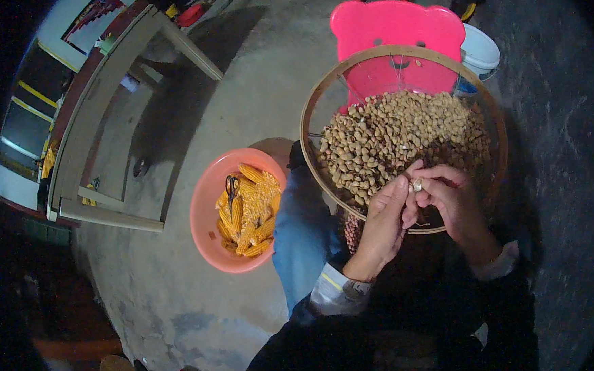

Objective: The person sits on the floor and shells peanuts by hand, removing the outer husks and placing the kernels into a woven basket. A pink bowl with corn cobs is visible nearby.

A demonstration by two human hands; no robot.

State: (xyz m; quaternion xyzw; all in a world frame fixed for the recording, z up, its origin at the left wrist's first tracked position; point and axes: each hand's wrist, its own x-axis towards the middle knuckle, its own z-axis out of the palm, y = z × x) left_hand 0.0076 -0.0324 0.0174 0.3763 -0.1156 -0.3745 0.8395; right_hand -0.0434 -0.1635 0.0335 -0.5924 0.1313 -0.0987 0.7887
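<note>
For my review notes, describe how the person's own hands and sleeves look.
Both the left hand and right hand are bare, without gloves. The dark sleeves end in pale grey cuffs. The left cuff carries a yellowish stripe and a dark patch; the right cuff looks plainer, partly in shadow.

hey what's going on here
A person's left hand and right hand meet, holding a small pale peanut at their fingertips over the near side of a round, wooden-rimmed tray. Many tan, unshelled peanuts lie in the tray. To the person's left, a round, orange-pink plastic basin on the grey floor holds yellow corn cobs and black-handled scissors.
</note>
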